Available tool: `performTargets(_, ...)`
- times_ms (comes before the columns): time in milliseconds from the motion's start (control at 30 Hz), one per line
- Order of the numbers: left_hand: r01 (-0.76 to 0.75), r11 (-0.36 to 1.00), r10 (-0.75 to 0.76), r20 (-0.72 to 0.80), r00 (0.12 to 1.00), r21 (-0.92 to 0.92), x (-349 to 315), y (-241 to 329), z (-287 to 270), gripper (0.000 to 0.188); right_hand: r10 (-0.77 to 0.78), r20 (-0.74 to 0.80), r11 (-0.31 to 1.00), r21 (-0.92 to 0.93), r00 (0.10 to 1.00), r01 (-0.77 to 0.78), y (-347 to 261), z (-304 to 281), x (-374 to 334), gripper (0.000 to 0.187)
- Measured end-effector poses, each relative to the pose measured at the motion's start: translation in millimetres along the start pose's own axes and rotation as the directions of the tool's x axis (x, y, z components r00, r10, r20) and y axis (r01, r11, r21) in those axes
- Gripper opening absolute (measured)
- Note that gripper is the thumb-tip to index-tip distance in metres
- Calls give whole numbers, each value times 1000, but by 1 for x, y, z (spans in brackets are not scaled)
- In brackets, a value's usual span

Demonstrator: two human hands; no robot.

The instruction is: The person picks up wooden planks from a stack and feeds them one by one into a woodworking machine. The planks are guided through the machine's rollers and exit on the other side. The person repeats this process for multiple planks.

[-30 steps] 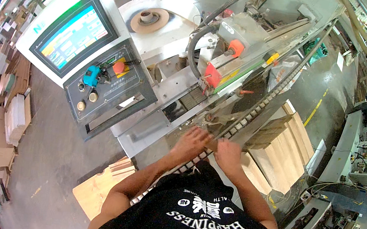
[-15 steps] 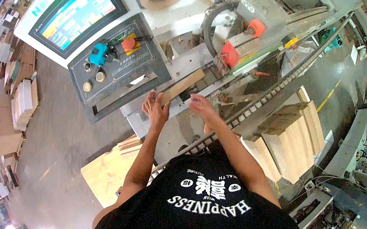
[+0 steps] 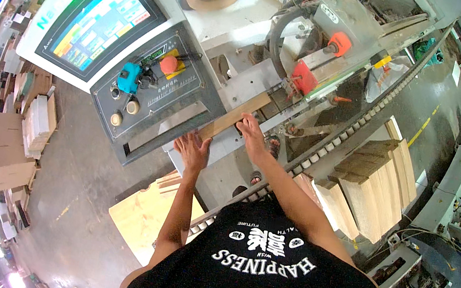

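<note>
A narrow wooden strip (image 3: 235,121) lies slantwise along the grey machine bed (image 3: 261,77), beside the control panel. My left hand (image 3: 192,151) is open at the strip's near end, its fingers spread and its thumb close to the strip. My right hand (image 3: 254,138) is on the strip's right-hand edge with fingers bent and drawn together, gripping it about midway. The undersides of both hands are hidden. Beyond the strip's far end stands a red guard plate (image 3: 305,77) on the machine.
At upper left a touchscreen (image 3: 104,24) tops a panel with a red stop button (image 3: 168,64) and a turquoise device (image 3: 128,77). A roller chain track (image 3: 324,155) runs close by my right forearm. Stacked boards (image 3: 376,186) stand right; pale panels (image 3: 148,215) lie lower left.
My right hand has come left onto the strip's edge. My left hand has drawn back toward the strip's near end, fingers spreading wider. The whole view has shifted slightly.
</note>
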State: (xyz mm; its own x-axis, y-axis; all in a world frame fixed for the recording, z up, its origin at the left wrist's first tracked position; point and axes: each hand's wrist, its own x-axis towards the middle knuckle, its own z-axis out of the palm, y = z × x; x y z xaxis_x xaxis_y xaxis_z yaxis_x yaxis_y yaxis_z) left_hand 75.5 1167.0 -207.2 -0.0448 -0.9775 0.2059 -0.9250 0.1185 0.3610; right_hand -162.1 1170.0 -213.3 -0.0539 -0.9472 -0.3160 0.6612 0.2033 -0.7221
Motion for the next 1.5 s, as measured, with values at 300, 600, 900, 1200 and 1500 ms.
performTargets(300, -70, 995, 74, -61, 995, 64, 10, 27, 34, 69, -79, -97, 989, 119, 992, 90, -8, -15, 14, 77)
performTargets(600, -92, 995, 84, 176, 981, 35, 26, 63, 51, 61, -177, -134, 980, 68, 975, 187, -8, -61, 42, 56)
performTargets(900, -298, 952, 298, -8, 955, -76, 64, 147, 67, 66, -208, -53, 972, -124, 977, 200, -55, -140, 86, 48)
performTargets(1200, -231, 969, 225, -72, 972, -89, 74, 166, 81, 56, -209, 200, 30, -977, 957, 211, -166, -34, -152, 54)
performTargets(1500, -219, 971, 205, -138, 969, -95, -36, 114, 44, 55, -440, -439, -239, -784, 783, -573, -180, -138, -370, 73)
